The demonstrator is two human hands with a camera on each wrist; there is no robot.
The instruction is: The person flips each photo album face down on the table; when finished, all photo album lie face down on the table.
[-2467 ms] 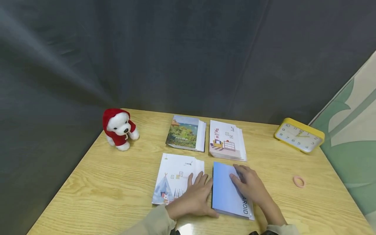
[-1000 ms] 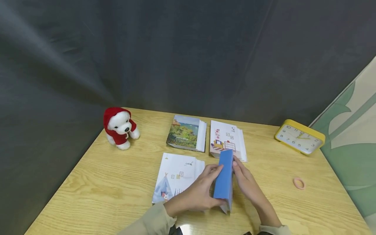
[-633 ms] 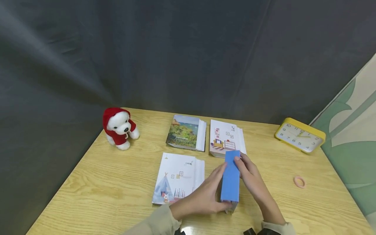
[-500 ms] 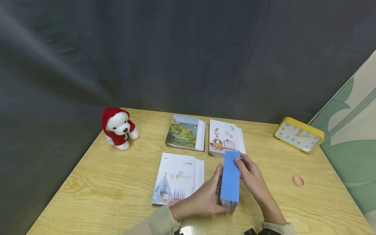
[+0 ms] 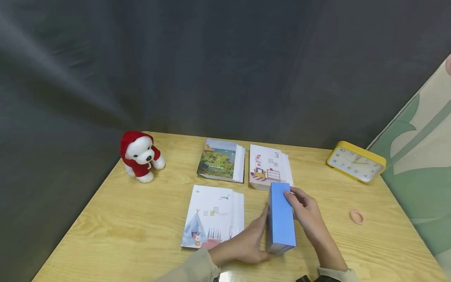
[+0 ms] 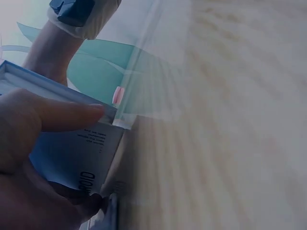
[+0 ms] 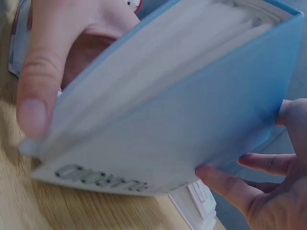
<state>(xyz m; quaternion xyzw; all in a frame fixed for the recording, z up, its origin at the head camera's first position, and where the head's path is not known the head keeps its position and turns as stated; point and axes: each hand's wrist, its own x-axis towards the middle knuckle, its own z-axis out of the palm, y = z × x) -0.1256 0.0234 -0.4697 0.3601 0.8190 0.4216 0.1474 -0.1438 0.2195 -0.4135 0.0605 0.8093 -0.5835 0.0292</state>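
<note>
A blue book (image 5: 280, 219) stands tilted on its long edge on the wooden table (image 5: 123, 223), just right of the middle front. My left hand (image 5: 258, 235) grips its near left side, thumb lying on the cover (image 6: 72, 153). My right hand (image 5: 294, 199) curls over its far top corner. In the right wrist view the blue book (image 7: 192, 120) fills the frame with its white page edges up, the left thumb (image 7: 38, 76) on one side and the right fingers (image 7: 225, 184) under the other.
Three other books lie flat: a tent-cover one (image 5: 211, 215) left of my hands, a landscape-cover one (image 5: 220, 159) and a furniture-cover one (image 5: 268, 168) behind. A red-hooded plush bear (image 5: 141, 156) sits far left. A yellow clock (image 5: 356, 161) and a pink hair ring (image 5: 356, 216) lie at the right.
The blue book lay flat under both hands; they raised it onto its edge. Over the last half second it has leaned further and shifted slightly right.
</note>
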